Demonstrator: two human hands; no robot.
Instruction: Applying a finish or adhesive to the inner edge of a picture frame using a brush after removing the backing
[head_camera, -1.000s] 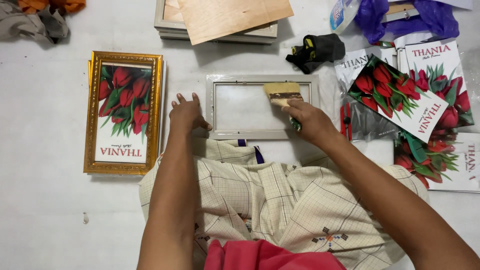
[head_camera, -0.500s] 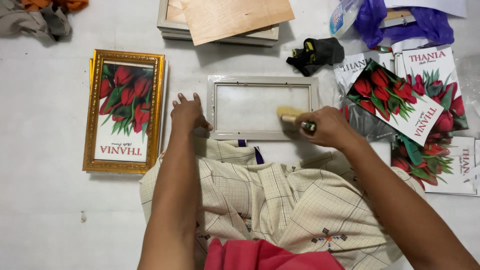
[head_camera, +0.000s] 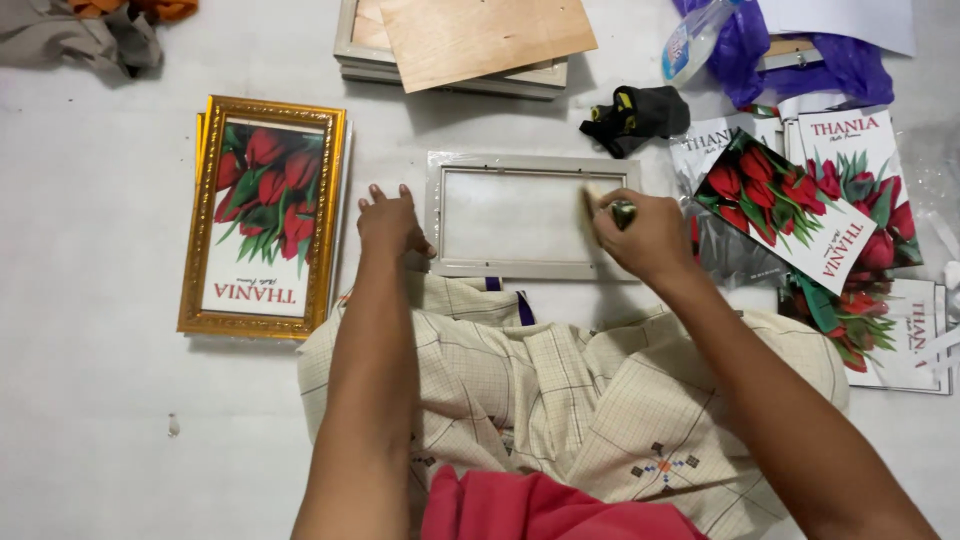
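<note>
Grey frame (head_camera: 530, 215) pinned flat at its left edge by spread left hand (head_camera: 388, 222); right hand (head_camera: 645, 235) closed around what looks like a brush (head_camera: 598, 203), at frame's right edge.

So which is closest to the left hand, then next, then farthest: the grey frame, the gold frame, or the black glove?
1. Grey frame: touching the left hand, on its right.
2. Gold frame: a gap away, on its left.
3. Black glove: farthest, up and right, past the grey frame.

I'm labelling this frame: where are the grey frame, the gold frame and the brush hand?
grey frame (head_camera: 500, 268), head view, bottom rail.
gold frame (head_camera: 325, 215), head view, right rail.
right hand (head_camera: 645, 235), head view, back of hand.
</note>
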